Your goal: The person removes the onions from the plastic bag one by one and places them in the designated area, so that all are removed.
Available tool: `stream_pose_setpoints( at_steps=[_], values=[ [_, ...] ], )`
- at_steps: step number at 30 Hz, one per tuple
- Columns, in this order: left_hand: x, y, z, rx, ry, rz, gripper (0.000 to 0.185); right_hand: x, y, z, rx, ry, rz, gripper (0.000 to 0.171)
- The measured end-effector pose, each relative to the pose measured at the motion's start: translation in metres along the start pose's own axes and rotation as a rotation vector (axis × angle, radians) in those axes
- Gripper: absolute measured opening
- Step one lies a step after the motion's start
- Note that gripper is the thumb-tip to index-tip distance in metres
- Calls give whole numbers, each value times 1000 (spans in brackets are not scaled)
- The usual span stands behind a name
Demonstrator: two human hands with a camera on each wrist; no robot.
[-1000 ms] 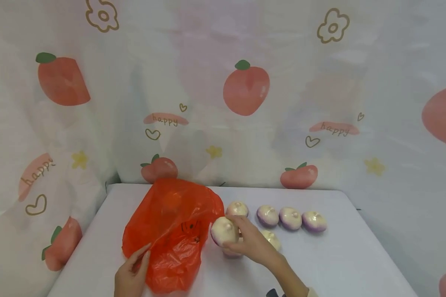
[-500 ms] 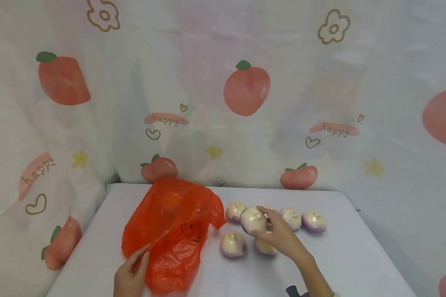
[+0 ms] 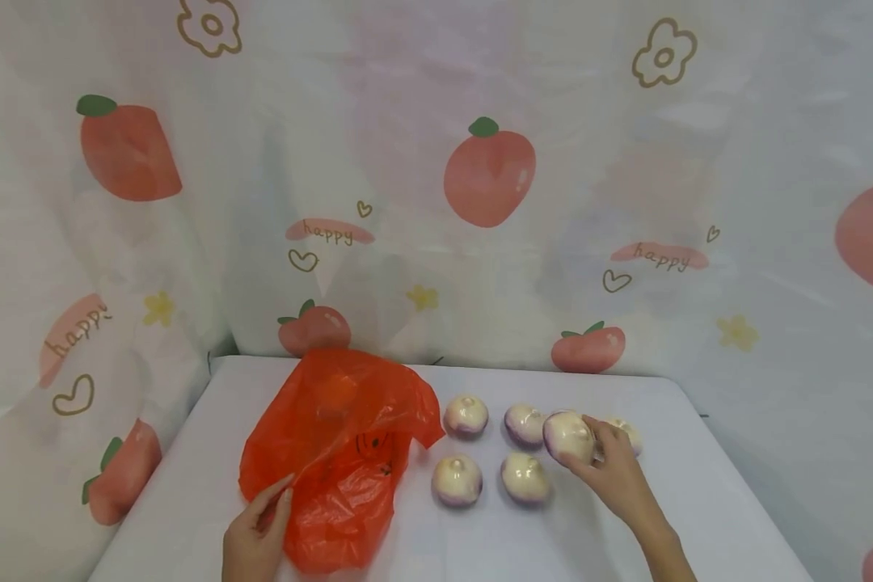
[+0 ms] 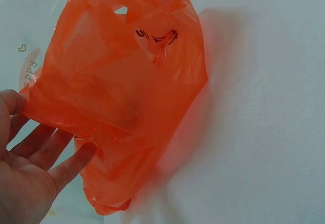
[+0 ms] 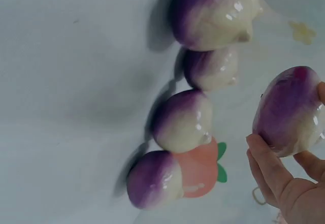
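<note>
My right hand [image 3: 598, 462] grips a white and purple turnip [image 3: 567, 435] just above the table, at the right end of the back row; the right wrist view shows its fingers [image 5: 269, 169] curled under that turnip [image 5: 292, 109]. Two turnips [image 3: 466, 415] [image 3: 525, 424] lie in the back row and two more [image 3: 457, 479] [image 3: 525, 477] in front. Another turnip [image 3: 631, 435] peeks out behind the hand. My left hand [image 3: 260, 527] holds the near edge of a crumpled orange plastic bag [image 3: 335, 453] lying on the table's left side; thumb and fingers [image 4: 56, 155] meet the bag [image 4: 122, 92] at its edge.
The white table [image 3: 698, 501] ends at a rounded back edge. A curtain [image 3: 480, 242] printed with peaches hangs close behind and around both sides. Several turnips [image 5: 183, 120] line up on the cloth in the right wrist view.
My right hand has carried a turnip from beside the bag rightward to the far end of the back row. The left hand and bag have stayed put.
</note>
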State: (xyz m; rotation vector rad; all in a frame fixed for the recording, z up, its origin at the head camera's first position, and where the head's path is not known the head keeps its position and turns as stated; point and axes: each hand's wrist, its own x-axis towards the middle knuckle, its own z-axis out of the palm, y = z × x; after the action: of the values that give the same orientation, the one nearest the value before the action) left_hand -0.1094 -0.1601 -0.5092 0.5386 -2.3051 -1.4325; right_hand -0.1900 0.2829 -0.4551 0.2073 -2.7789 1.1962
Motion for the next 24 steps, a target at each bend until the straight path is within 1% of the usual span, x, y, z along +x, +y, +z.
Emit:
stream_pose_setpoints(
  at_steps=[3, 10, 13, 18, 21, 24],
  values=[
    [0, 0, -1, 6, -13, -12, 25, -5, 9, -9, -54, 32, 40, 80],
    [0, -3, -2, 8, -46, -25, 27, -19, 33, -20, -136, 64, 74, 78],
    [0, -5, -2, 6, -59, -39, 28, -24, 41, -23, -155, 45, 114, 79],
    [1, -5, -1, 15, -73, -61, 29, -28, 51, -28, -168, 11, 174, 85],
    [2, -3, 0, 16, -74, -69, 30, -28, 56, -33, -174, 8, 182, 87],
    [3, -1, 1, 19, -69, -65, 30, -27, 62, -38, -188, 17, 168, 86]
  ],
)
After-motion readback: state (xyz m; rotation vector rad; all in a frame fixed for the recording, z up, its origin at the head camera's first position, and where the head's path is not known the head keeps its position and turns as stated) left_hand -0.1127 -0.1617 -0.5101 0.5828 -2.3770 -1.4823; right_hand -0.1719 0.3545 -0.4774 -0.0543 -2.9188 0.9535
